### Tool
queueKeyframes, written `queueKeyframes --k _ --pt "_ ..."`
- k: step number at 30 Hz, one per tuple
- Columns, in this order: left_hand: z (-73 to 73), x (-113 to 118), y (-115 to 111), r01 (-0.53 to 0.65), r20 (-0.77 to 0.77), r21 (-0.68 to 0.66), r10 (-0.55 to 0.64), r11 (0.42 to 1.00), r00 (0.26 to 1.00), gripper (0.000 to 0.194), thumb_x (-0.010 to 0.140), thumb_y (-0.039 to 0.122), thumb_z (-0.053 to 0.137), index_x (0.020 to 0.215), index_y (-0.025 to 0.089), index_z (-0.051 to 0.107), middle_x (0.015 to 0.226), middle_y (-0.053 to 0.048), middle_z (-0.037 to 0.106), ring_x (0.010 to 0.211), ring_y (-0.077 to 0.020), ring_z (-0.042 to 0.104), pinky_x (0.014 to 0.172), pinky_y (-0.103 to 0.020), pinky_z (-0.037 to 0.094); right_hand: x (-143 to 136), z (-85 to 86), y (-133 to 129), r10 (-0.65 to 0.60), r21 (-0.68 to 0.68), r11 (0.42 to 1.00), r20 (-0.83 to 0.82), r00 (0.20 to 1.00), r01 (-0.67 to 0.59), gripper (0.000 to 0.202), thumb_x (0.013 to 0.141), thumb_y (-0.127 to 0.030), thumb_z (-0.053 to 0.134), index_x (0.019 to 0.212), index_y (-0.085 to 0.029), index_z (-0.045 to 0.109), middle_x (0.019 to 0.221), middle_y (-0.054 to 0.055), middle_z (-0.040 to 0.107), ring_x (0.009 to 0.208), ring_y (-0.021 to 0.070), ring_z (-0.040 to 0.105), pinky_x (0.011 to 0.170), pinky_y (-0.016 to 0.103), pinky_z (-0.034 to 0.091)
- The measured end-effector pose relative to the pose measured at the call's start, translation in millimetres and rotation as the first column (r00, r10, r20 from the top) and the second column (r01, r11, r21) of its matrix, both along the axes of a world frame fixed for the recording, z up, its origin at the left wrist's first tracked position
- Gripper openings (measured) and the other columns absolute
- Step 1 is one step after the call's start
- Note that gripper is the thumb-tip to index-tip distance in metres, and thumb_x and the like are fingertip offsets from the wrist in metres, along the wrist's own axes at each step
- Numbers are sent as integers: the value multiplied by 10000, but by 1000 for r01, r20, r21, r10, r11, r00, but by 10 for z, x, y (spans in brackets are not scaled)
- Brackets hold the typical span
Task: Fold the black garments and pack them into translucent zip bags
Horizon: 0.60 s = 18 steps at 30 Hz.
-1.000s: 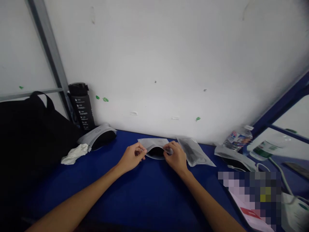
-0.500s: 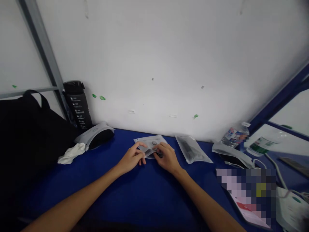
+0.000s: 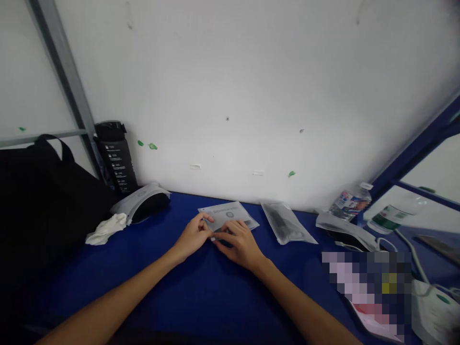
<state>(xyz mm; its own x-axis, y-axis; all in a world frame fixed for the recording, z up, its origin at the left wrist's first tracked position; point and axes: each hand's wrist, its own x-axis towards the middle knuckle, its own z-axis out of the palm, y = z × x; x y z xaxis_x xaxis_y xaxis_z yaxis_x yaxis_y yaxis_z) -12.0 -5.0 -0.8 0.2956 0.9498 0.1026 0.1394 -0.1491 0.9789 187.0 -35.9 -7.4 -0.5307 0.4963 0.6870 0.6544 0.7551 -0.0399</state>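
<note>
A frosted plastic zip bag (image 3: 230, 211) with dark printing lies on the blue table in front of me. My left hand (image 3: 196, 233) is closed at its near left corner, thumb and fingertips pinching the edge. My right hand (image 3: 239, 242) reaches across the near edge to that same corner, its fingertips pressed together there. A small pale piece at the corner shows between the hands, perhaps the zip slider. My fingers hide most of the bag's near edge. Just to the right lies a second frosted bag (image 3: 287, 223) with something dark inside.
At left are a black bag (image 3: 43, 206), a black bottle (image 3: 117, 160), a crumpled white tissue (image 3: 106, 229) and a frosted pouch (image 3: 138, 199) with black contents. At right are plastic bottles (image 3: 350, 201), another pouch (image 3: 345, 230), a phone (image 3: 377, 326) and a white power strip (image 3: 434, 311).
My right hand has moved left along the near edge to the left corner, close to my left hand. The bag now lies flatter, its print more visible.
</note>
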Motion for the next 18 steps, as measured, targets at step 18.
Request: queueKeyframes --k 18 --pt "167 17 8 -119 147 -33 122 992 982 349 586 231 633 859 238 416 560 84 578 496 -102 523 477 -177 372 135 162 112 -74 134 989 31 997 70 192 848 -112 607 688 -199 548 714 -10 570 702 151 499 778 345 352"
